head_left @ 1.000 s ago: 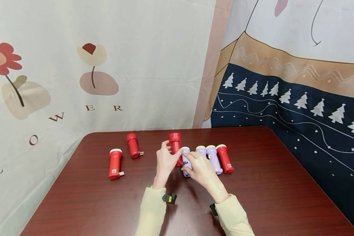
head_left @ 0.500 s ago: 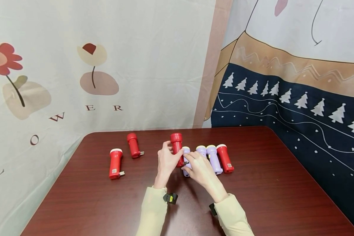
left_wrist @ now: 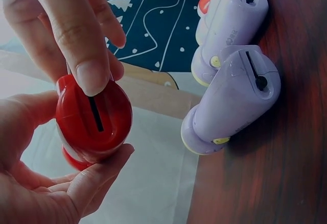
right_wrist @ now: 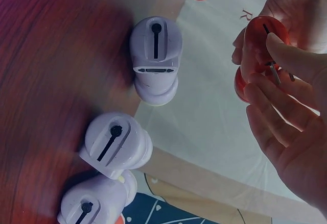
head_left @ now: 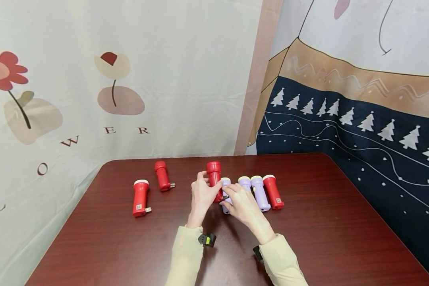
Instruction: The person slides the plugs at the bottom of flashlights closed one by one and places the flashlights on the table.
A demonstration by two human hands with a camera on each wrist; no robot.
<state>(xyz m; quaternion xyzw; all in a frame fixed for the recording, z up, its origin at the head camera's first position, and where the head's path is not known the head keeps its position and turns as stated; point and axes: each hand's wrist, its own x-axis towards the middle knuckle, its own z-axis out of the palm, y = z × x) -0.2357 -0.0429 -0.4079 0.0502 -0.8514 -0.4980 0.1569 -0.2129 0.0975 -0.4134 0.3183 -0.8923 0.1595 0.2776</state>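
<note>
Left hand [head_left: 202,195] gripped the red flashlight [head_left: 213,172]; right hand [head_left: 242,203] pinched its base [left_wrist: 115,118]. Neither moved for half a second.

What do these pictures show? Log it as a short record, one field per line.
Left hand: grips a red flashlight
Right hand: thumb on that flashlight's slotted end
Prongs: sticking out of the held flashlight
Purple flashlights: three; one nearest the hands, two side by side to its right
Other red flashlights: three; two off to the left, one right of the purple pair
Table: dark reddish-brown, wood-grained
Behind: pale cloth with flowers and letters; tree-print cloth, partly navy
</note>
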